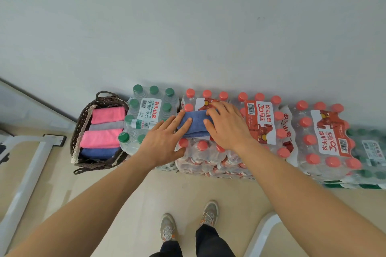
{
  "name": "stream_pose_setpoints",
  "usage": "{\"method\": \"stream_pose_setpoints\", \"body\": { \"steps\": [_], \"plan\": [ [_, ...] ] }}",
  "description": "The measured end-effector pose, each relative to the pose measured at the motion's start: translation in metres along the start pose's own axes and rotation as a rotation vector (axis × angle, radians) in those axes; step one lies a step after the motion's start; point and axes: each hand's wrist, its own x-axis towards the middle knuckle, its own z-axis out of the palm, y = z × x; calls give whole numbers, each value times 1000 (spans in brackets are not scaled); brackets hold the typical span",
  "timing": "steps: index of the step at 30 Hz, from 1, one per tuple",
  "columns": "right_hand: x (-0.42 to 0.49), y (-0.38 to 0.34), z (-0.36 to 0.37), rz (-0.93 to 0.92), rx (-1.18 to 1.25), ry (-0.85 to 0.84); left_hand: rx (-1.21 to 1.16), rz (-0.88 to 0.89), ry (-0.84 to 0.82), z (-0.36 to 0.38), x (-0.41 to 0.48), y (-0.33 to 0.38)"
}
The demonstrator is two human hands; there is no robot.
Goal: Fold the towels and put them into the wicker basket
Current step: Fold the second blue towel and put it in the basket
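Note:
A folded blue towel [196, 123] lies on top of a shrink-wrapped pack of red-capped water bottles [200, 152]. My left hand [165, 142] lies flat with straight fingers on the towel's left end. My right hand [227, 125] presses flat on its right end. To the left, on the floor, stands the dark wicker basket [80, 123]. Inside it lie folded towels in a row: a pink towel [108, 114], a grey towel [106, 125], a second pink towel [101, 138] and a blue towel [98, 152].
A pack of green-capped bottles [146, 115] stands between the basket and the red-capped pack. More red-capped packs [325, 137] line the wall to the right. White frame legs [27, 175] stand at the left and lower right [263, 233]. My feet [188, 223] are on the beige floor.

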Motion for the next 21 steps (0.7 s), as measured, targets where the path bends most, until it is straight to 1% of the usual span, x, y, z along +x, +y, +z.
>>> {"method": "stream_pose_setpoints", "body": {
  "steps": [2, 3, 6, 8, 11, 13, 15, 16, 18, 21],
  "plan": [
    [20, -15, 1, 40, 65, 54, 38, 4, -4, 1, -1, -2],
    [28, -20, 4, 55, 91, 41, 55, 9, -10, 1, -2, -3],
    [34, -22, 23, 16, 16, -86, 55, -14, 12, -4, -3, -4],
    [30, -17, 31, 12, -21, -139, -43, -78, 54, -12, 4, 0],
    [33, -14, 36, 16, -47, -156, -340, -255, 167, -21, 35, 11],
    [34, -15, 37, 22, -42, -169, -427, -415, 210, -22, 64, 21],
    [33, -13, 39, 17, -22, -191, -437, -561, 184, -16, 91, 32],
    [33, -11, 39, 15, -10, -199, -405, -587, 165, -11, 100, 36],
    [33, -5, 38, 8, 41, -195, -352, -579, 143, 3, 106, 40],
    [34, 3, 37, -6, 114, -168, -369, -540, 161, 22, 102, 33]
  ]
}}
